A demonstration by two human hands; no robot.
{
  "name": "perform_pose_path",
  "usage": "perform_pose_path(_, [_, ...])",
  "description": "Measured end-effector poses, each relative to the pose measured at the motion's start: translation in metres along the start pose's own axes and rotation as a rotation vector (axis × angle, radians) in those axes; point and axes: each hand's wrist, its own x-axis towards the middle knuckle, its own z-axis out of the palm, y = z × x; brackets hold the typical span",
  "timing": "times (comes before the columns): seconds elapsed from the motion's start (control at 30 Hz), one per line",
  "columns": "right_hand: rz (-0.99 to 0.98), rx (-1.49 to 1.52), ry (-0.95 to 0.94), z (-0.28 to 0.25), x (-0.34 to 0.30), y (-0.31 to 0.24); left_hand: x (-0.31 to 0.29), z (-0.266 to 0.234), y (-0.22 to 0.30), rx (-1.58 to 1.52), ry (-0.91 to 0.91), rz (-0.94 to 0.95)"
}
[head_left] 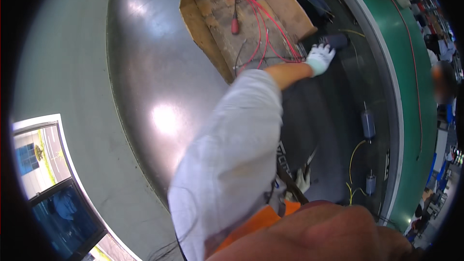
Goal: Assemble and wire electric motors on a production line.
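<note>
My left hand (320,60), in a white glove, reaches far out with its fingers spread at the near side of a dark cylinder (337,41); whether they touch it is hard to tell. Close to my body, mostly behind the grey left sleeve (227,135), my gloved right hand (303,182) is closed on a thin pointed tool (312,155), whose kind I cannot make out. Beside my left wrist, a worn cardboard tray (207,34) holds a red-handled screwdriver (235,26) and long red wires (265,43).
More dark cylinders with leads (368,124) lie along the right of the dark surface, one with a yellow wire (352,162). A pale metal rail (390,72) and green strip (411,63) border it. At left is a bare metal surface (145,58); a screen (67,217) stands lower left.
</note>
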Motion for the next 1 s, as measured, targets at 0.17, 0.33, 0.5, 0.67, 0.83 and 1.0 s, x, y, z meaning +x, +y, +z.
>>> perform_pose_path(0.17, [0.104,0.164,-0.073,0.067,0.025,-0.031,-0.233,-0.074,-0.04,-0.189,-0.392,0.307])
perform_pose_path(0.33, [-0.129,0.012,-0.203,0.13,0.013,-0.065,-0.364,-0.117,-0.124,-0.604,-0.785,0.224])
perform_pose_path(0.5, [0.164,0.155,-0.612,0.263,-0.006,-0.144,-0.397,-0.19,-0.251,-0.447,-0.538,-0.127])
perform_pose_path(0.67, [0.06,0.093,-0.9,0.438,-0.048,-0.203,-0.455,-0.249,-0.368,-0.523,-0.41,-0.315])
perform_pose_path(0.83, [0.051,0.173,-1.041,0.583,-0.093,-0.239,-0.432,-0.315,-0.491,-0.502,-0.271,-0.374])
perform_pose_path(1.0, [-0.001,0.108,-1.044,0.717,-0.067,-0.273,-0.381,-0.329,-0.641,-0.487,-0.075,-0.382])
